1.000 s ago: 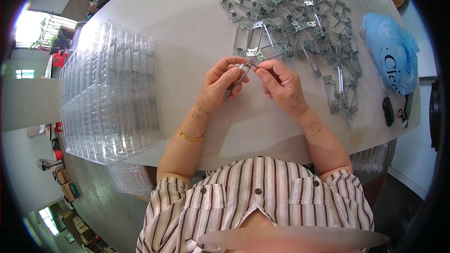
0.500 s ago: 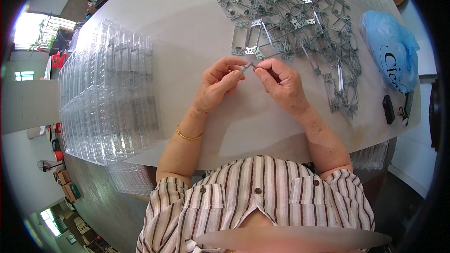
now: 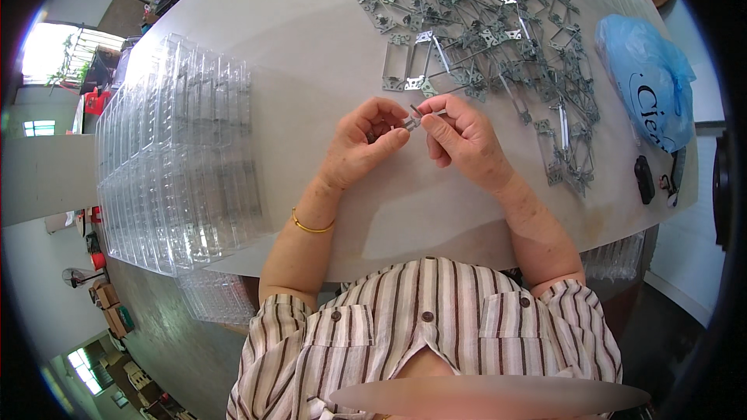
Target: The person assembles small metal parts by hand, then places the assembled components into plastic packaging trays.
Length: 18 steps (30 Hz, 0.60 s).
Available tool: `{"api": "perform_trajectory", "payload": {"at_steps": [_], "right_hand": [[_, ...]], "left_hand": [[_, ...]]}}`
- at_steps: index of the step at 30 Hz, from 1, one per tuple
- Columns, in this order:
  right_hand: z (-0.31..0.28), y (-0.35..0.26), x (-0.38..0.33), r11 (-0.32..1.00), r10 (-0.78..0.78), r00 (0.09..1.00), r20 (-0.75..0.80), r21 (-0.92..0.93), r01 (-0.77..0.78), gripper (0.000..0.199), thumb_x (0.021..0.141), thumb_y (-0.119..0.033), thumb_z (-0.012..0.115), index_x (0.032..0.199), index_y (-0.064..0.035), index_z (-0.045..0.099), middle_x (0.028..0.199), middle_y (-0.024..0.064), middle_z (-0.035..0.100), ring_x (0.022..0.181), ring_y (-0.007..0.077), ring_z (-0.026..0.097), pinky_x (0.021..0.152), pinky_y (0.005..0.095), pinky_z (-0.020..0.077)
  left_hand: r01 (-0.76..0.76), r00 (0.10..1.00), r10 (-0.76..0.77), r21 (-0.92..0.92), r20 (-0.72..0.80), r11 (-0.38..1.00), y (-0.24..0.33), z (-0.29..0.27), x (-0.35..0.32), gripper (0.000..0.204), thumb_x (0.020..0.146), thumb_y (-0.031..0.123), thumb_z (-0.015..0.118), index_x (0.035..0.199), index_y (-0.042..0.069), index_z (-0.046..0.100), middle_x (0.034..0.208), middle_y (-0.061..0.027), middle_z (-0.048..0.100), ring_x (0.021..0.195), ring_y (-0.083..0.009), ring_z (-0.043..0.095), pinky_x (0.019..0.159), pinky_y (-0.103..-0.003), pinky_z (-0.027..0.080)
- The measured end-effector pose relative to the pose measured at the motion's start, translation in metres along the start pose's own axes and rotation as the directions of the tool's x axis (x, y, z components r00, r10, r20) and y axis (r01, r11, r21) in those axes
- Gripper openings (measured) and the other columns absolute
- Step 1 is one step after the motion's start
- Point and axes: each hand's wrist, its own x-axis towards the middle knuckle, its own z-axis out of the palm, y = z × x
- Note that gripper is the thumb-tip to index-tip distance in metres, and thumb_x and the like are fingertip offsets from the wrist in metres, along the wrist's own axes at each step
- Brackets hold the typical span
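My left hand (image 3: 359,144) and my right hand (image 3: 467,144) meet over the table in front of my chest. Between the fingertips of both is a small grey metal piece (image 3: 413,121), gripped from either side and largely covered, so its full shape cannot be made out. The left fingers curl round it with the thumb on top; the right thumb and forefinger pinch its other end. Just beyond the hands lies a heap of grey metal bracket frames (image 3: 415,84), with thin rods joining flat end plates.
Tall stacks of clear plastic trays (image 3: 175,163) stand along the table's left side. At the right lie a blue plastic bag (image 3: 646,82) and a small black object (image 3: 644,180). The pale tabletop (image 3: 311,39) curves toward my body.
The metal piece has turned between my fingers. My right thumb and fingers have shifted slightly left and closer to the left hand. The heap stays as it was.
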Motion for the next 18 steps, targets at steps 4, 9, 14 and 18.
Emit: {"api": "perform_trajectory", "payload": {"at_steps": [4,9,14,18], "right_hand": [[-0.0031,0.0000,0.0006,1.000,0.019,0.999,0.031,-0.018,-0.019,0.021,0.104,-0.022,0.061,0.115,-0.0043,0.060,0.067,-0.0037,0.055,0.053,0.0039,0.048,0.046,0.0214,0.0382],[-0.0060,-0.0004,0.0012,0.996,0.013,1.000,-0.014,-0.091,-0.014,0.015,0.101,-0.022,0.066,0.103,-0.0072,0.066,0.067,-0.0074,0.054,0.053,0.0006,0.045,0.045,0.0201,0.0337],[-0.0064,0.0005,0.0007,1.000,-0.022,0.999,-0.041,-0.007,0.022,0.013,0.101,-0.020,0.066,0.100,-0.0076,0.069,0.070,-0.0077,0.055,0.054,-0.0002,0.044,0.045,0.0192,0.0326],[-0.0090,0.0000,0.0032,0.977,-0.031,0.984,-0.174,0.204,0.067,0.012,0.101,-0.020,0.066,0.102,-0.0088,0.070,0.071,-0.0067,0.056,0.054,0.0002,0.045,0.045,0.0189,0.0334]], "left_hand": [[0.004,0.999,-0.005,0.017,0.040,1.000,0.0020,-0.0001,-0.0010,0.024,0.093,0.004,0.070,0.115,0.002,0.061,0.100,0.0005,0.066,0.092,-0.0052,0.061,0.081,-0.022,0.049],[0.025,0.996,-0.030,0.070,0.079,0.997,0.0063,-0.0001,-0.0024,0.024,0.092,0.005,0.072,0.113,0.002,0.061,0.099,0.0011,0.065,0.088,-0.0036,0.059,0.077,-0.020,0.047],[0.039,0.971,-0.083,0.194,0.224,0.980,0.0071,-0.0015,-0.0051,0.022,0.091,0.008,0.074,0.110,0.002,0.063,0.096,0.0018,0.065,0.082,-0.0021,0.055,0.072,-0.019,0.045],[0.002,0.971,-0.029,0.111,0.238,0.994,0.0009,-0.0008,-0.0045,0.021,0.093,0.011,0.072,0.109,0.002,0.063,0.092,-0.0014,0.067,0.074,-0.0034,0.054,0.064,-0.020,0.044]]}}
